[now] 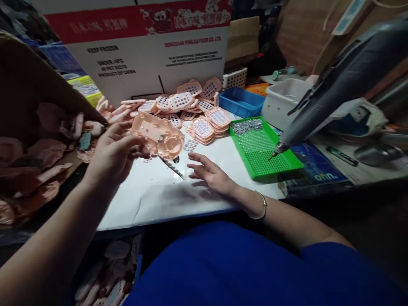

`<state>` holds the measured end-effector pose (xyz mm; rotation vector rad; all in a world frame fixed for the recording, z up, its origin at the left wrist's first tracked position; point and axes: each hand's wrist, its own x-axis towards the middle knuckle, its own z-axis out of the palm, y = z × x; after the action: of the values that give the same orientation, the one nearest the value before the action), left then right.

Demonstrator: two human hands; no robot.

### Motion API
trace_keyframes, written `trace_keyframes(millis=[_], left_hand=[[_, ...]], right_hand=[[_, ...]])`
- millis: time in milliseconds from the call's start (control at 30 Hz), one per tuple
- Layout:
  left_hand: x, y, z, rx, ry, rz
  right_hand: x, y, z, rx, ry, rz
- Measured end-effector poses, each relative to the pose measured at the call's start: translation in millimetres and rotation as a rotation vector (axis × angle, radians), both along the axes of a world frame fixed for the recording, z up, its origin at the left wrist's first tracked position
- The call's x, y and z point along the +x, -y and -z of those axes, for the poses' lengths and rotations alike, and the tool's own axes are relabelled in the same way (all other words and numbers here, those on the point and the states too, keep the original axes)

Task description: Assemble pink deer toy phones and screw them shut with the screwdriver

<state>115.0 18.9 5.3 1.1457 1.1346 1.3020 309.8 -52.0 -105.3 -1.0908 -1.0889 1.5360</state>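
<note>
My left hand (110, 155) grips a pink plastic shell (159, 134) by its left end, raised above the white tabletop, its hollow inner side showing. My right hand (212, 173) is over the table to the right of the shell, fingers apart and holding nothing. Under the shell, a thin dark serrated strip (172, 167) and a small round dark piece (176, 160) are partly in view. Small light button pieces (190, 145) lie just behind. Stacked pink panels with printed keys (202, 128) stand beyond them.
A green tray (254, 170) of metal screws stands right, below a hanging grey electric screwdriver (314, 102). Behind are a blue bin (242, 102), a white tub (283, 97) and a large printed carton (140, 55). Pink parts pile before the carton; a cardboard box (41, 76) holds more at left.
</note>
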Motion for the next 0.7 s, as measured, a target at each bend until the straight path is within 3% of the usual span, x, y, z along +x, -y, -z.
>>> trace_keyframes(millis=[133,233,333,433,500,567,633,700], left_hand=[[30.4,16.8,27.4,-0.208,0.057,0.062],[33.3,28.2,51.7,-0.318,0.036,0.059],[23.5,38.4,72.9,-0.432,-0.036,0.059],[7.3,47.3,86.0,-0.493,-0.120,0.049],[-3.1,54.3,91.8,-0.370,-0.253,0.034],[-9.6,63.6,97.9,-0.038,-0.482,0.070],[-9.5,74.7,105.4,0.388,-0.721,0.186],[-2.6,85.3,113.7,0.730,-0.880,0.325]], right_hand=[[19.4,-2.3,4.3,-0.079,-0.166,-0.010],[39.5,6.1,12.6,0.007,-0.071,-0.058],[56.5,17.3,19.4,0.274,0.219,-0.002],[65.5,26.6,23.9,0.793,0.750,0.130],[67.7,31.6,26.1,1.152,1.077,0.189],[68.5,36.7,27.6,1.366,1.250,0.199],[69.2,42.0,28.5,1.409,1.274,0.146],[69.9,47.0,29.4,1.350,1.222,0.058]])
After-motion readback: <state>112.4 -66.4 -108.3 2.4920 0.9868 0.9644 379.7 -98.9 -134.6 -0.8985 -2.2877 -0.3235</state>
